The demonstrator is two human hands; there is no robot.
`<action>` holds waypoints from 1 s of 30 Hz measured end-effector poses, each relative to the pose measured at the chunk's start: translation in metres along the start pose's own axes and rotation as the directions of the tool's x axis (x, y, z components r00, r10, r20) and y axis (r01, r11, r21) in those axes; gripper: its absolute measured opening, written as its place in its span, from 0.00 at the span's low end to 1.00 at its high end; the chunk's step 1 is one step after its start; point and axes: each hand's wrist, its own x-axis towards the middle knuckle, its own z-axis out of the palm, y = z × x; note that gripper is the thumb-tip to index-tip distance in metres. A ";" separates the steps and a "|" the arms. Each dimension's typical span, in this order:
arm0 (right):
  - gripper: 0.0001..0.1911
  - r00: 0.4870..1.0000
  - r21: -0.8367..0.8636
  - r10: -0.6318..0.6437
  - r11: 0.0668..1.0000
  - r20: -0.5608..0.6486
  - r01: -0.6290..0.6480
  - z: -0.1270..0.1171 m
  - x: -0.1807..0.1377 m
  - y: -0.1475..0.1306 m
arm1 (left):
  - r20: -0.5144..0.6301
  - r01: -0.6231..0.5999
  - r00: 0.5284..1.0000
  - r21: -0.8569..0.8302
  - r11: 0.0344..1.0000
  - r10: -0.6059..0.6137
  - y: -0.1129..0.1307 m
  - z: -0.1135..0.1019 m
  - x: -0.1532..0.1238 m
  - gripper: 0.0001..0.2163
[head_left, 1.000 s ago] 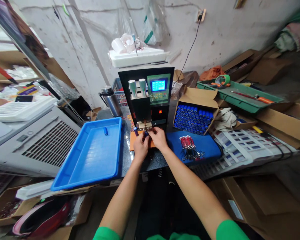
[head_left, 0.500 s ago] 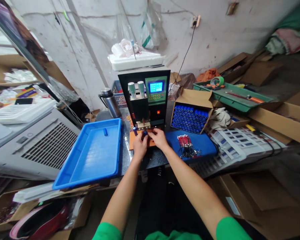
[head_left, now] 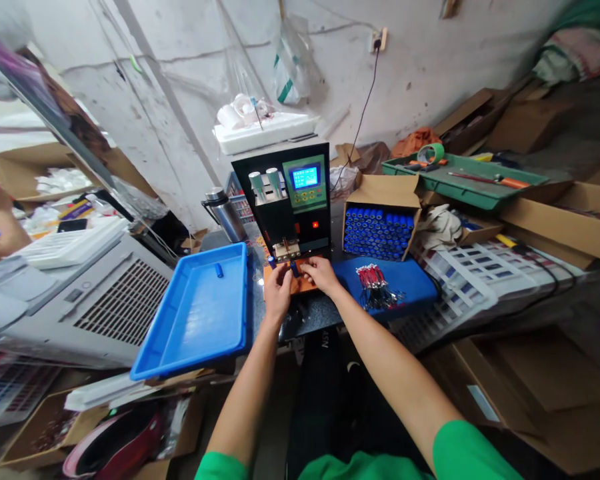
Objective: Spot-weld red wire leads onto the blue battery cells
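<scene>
A black spot welder (head_left: 280,223) with a lit screen stands at the middle of the table. Under its electrode pins, a blue battery cell (head_left: 294,268) is between my two hands at the orange base (head_left: 307,285). My left hand (head_left: 279,290) is closed with its fingertips on the cell's left side. From the right, my right hand (head_left: 321,275) comes in with its fingers pinched together close to the cell; what they hold is too small to make out. A second blue cell (head_left: 272,262) stands upright by my left fingertips.
Left is a blue tray (head_left: 195,313) with one blue cell (head_left: 219,270) in it. A cardboard box (head_left: 380,189) of blue cells stands right, behind red and black wire leads (head_left: 373,280) on a blue pad (head_left: 415,283). A steel flask (head_left: 226,213) stands behind the tray.
The camera view has shifted slightly, so the scene sits differently in the picture. My hands stay at the welder's base, and my left fingers are slightly farther from the pins.
</scene>
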 end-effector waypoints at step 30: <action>0.12 0.977 0.040 -0.043 0.999 0.210 0.035 -0.012 -0.002 0.002 | 0.056 -0.072 0.997 0.210 0.975 0.061 0.003 -0.008 -0.021 0.09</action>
